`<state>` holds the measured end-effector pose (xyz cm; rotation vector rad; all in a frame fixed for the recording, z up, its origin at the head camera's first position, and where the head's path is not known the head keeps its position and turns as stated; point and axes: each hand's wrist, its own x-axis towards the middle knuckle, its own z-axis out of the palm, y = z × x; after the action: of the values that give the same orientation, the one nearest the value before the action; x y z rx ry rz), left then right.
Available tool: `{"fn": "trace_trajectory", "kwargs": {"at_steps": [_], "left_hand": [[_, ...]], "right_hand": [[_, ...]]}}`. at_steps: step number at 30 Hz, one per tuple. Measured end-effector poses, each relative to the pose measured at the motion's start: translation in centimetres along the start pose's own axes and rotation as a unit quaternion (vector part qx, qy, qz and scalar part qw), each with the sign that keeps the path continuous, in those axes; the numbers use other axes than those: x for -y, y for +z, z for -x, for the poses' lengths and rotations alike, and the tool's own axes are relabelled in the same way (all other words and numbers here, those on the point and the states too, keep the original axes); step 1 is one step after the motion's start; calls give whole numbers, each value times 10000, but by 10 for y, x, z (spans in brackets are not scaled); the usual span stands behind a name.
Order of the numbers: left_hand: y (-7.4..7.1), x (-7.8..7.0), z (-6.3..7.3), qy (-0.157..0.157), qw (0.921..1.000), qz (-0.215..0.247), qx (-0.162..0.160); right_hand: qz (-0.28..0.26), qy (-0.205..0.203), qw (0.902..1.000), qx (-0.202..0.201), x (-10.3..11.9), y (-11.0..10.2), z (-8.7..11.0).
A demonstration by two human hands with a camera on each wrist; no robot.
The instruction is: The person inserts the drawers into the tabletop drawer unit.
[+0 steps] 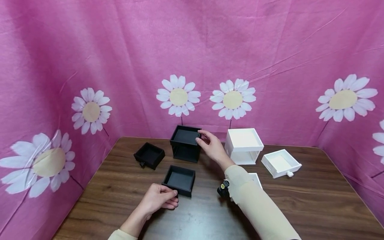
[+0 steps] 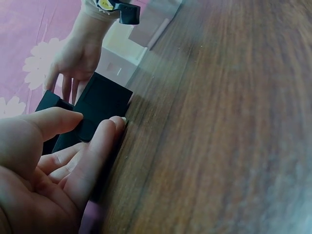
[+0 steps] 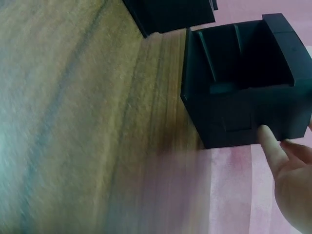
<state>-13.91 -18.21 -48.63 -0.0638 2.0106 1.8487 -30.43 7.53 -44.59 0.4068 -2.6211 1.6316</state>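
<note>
In the head view, my left hand (image 1: 162,197) pinches the front knob of a small black drawer (image 1: 180,179), which sits on the table. The left wrist view shows the thumb and a finger of this hand at the tab on the drawer's flat front (image 2: 105,100). Behind the drawer stands a black box (image 1: 185,144) with an open front and a shallow tray top. Against this box's right side my right hand (image 1: 213,146) rests its fingertips, the fingers fairly straight. Its side wall (image 3: 234,117) shows in the right wrist view, touched by a fingertip.
A second black drawer (image 1: 149,155) lies left of the black box. To the right stands a white open-fronted box (image 1: 243,143), with a white drawer (image 1: 281,163) beside it. Another white piece (image 1: 255,179) is partly hidden by my right sleeve. A pink flowered cloth (image 1: 204,60) hangs behind the wooden table.
</note>
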Motion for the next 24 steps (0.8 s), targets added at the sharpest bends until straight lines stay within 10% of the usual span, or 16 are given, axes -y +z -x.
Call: {"fn": "trace_trajectory", "kwargs": {"at_steps": [24], "left_hand": [[0,-1,-4,48,9999,60,-112]], "right_hand": [[51,153,9999,-7,5,3,1]]}}
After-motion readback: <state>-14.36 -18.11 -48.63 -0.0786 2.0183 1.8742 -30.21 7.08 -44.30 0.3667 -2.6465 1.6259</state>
